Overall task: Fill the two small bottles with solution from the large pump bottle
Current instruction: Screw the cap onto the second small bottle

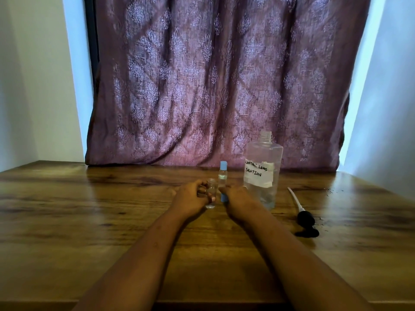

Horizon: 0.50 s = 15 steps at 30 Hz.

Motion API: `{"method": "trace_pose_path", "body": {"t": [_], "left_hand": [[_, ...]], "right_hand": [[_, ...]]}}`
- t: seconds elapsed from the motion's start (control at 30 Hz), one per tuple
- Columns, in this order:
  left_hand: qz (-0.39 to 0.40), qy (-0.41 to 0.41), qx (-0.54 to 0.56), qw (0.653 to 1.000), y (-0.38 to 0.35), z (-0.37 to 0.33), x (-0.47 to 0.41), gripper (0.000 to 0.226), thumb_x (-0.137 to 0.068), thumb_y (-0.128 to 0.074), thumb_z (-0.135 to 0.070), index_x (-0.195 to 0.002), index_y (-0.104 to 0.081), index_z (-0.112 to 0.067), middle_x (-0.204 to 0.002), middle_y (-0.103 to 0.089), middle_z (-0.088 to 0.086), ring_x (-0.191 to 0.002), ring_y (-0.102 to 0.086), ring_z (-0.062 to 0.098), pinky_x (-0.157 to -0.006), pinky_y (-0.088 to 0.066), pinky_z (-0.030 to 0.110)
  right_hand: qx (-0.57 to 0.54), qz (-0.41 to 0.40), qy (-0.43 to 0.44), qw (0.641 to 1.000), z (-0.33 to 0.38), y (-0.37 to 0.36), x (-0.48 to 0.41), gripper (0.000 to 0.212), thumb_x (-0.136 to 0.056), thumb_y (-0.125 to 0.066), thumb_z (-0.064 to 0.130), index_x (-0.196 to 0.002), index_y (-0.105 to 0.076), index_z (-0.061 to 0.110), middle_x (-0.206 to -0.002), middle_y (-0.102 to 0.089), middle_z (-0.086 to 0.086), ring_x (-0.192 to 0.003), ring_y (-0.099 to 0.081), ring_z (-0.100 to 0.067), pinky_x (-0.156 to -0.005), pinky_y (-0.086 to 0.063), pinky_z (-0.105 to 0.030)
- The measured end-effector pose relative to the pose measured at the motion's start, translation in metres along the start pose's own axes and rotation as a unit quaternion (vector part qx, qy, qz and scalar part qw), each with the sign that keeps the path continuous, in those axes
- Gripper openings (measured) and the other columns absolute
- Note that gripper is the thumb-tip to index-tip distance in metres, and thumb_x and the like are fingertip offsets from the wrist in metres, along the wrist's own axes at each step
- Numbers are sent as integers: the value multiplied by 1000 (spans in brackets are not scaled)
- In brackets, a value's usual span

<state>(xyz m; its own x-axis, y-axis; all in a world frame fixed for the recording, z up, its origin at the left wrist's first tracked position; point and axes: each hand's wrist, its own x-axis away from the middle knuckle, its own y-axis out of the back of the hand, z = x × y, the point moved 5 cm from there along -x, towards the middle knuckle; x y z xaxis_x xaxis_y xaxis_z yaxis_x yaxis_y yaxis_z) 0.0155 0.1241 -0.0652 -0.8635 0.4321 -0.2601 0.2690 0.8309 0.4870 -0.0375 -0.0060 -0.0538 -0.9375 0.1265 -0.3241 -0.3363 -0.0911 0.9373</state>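
Clear plastic, uncapped: open small bottle point(211, 196) stands upright on the wooden table point(89, 221), mid-table. Left hand point(190, 197) grips it from the left, fingers curled round the body and hiding part of it. Fill level cannot be read.

Just behind and to its right stands the capped small bottle point(223, 177), upright, blue top on, clear liquid inside. Its base is hidden by the right hand point(238, 199), whose fingertips pinch a loose blue cap point(224, 197) in front of it. Both hands sit close together, with the bottles between them.

Right of the hands stands the large bottle point(263, 158), clear and square-shouldered, its neck open with the pump off. Its white label point(258, 173) is handwritten "contact lens solution". Liquid shows only in its lower part.

Further right, apart from the bottle, the pump point(305, 218) lies flat on the table: black head towards the near edge, white tube pointing away.

Behind everything, a mauve patterned curtain point(213, 75) hangs to the table's far edge, with pale walls on either side.

Count: small bottles 2, large bottle 1, pump 1, blue caps 2 (one fitted, one loose), hands 2.
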Motion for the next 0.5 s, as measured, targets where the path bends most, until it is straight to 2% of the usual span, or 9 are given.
{"method": "trace_pose_path", "body": {"t": [0.1, 0.23, 0.3, 0.37, 0.43, 0.5], "left_hand": [[3, -3, 1, 1000, -1, -1, 0, 40, -88, -77, -16, -125, -64, -19, -113, -74, 0, -105, -70, 18, -102, -56, 51], [11, 0, 8, 1000, -2, -2, 0, 39, -89, -75, -13, -126, -65, -19, -112, -74, -1, -104, -70, 17, -100, -57, 49], [14, 7, 19, 1000, -1, 0, 1, 38, -89, -75, -14, -125, -65, -21, -111, -74, -1, -104, -71, 19, -100, -57, 51], [14, 10, 23, 1000, 0, 1, 0, 38, -89, -76, -15, -124, -66, -22, -110, -75, -1, -103, -72, 20, -101, -57, 51], [15, 11, 27, 999, 0, 2, 0, 38, -88, -77, -14, -124, -67, -22, -112, -75, 1, -104, -71, 21, -102, -56, 51], [21, 4, 26, 999, -1, 0, 0, 38, -87, -78, -14, -122, -68, -24, -112, -74, 0, -105, -70, 21, -103, -56, 50]], "right_hand": [[-18, -7, -6, 1000, -1, 1, -1, 29, -84, -55, 0, -107, -59, 16, -110, -61, -10, -99, -57, -23, -86, -52, -38], [-71, -25, -11, 997, -1, 3, -3, 21, -84, -54, 3, -103, -55, 14, -104, -58, -8, -93, -56, -21, -81, -52, -36], [-158, -71, -33, 984, -3, 9, -2, 25, -84, -55, 6, -107, -54, 18, -103, -54, -1, -91, -54, -15, -84, -52, -34], [-218, -161, -37, 962, -6, 25, -1, 33, -87, -56, 9, -120, -55, 18, -108, -45, 5, -94, -46, -8, -88, -42, -20], [-278, -222, -34, 934, -9, 39, 2, 34, -90, -56, 12, -124, -56, 12, -108, -40, 0, -94, -42, -8, -85, -36, -8], [-336, -244, -40, 909, -11, 44, 3, 32, -91, -56, 16, -122, -58, 10, -109, -44, -2, -95, -46, -10, -85, -40, -9]]}}
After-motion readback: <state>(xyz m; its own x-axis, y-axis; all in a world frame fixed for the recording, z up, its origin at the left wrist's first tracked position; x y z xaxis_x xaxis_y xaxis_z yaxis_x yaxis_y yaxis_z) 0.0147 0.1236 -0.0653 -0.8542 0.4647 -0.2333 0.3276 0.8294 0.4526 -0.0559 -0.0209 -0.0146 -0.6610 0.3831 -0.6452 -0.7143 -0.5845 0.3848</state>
